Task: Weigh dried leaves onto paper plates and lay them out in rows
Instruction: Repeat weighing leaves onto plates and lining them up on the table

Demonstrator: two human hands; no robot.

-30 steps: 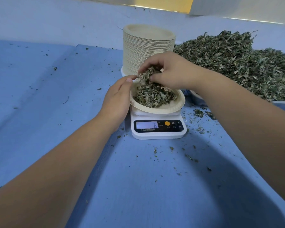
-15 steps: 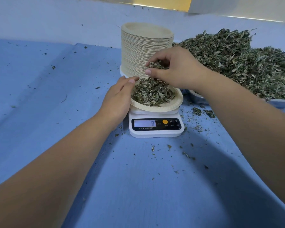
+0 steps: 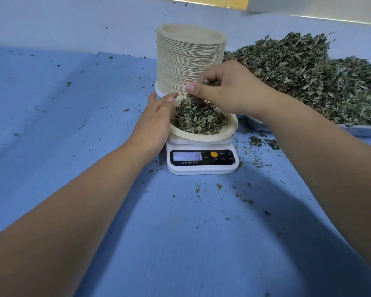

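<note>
Head-camera coverage was centred on a white kitchen scale set on the blue-covered counter, its lit display reading 8. A paper plate was seated on the scale, tipped slightly toward the camera, and a loose mound of dried leaves was heaped in it. The left hand was laid against the plate's left rim with fingers straight and together, and nothing was gripped by it. The right hand was held just above the far side of the plate, fingers curled and thumb stretched leftward. A pinch of leaves was clasped in them, with some strands trailing down toward the mound. Directly behind the scale a tall stack of plates was stood; whether it touched the plate on the scale could not be told. To the right, a large heap of leaves was piled on a metal tray, whose edge was seen beside the scale. Leaf crumbs were scattered over the counter in front of and to the right of the scale.
</note>
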